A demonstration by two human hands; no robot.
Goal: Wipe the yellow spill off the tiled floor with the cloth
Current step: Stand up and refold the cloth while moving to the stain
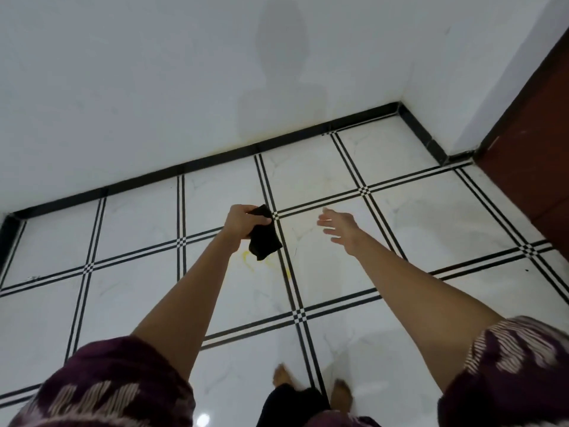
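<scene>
The left hand point(241, 221) grips a black cloth point(264, 237), fingers curled round its upper part while the rest hangs down in the air above the tiled floor point(132, 223). The right hand point(340, 228) holds nothing, its fingers spread and straight, well apart from the cloth. Both arms reach forward from patterned maroon sleeves point(101, 392). The yellow spill point(246, 256) lies on the white tile below the cloth, a second smear near the dark grout lines to its right. Two bare feet point(341, 394) stand nearer. A black skirting point(215, 160) meets the white wall point(154, 87) beyond, and a brown door point(535, 149) is at far right.
</scene>
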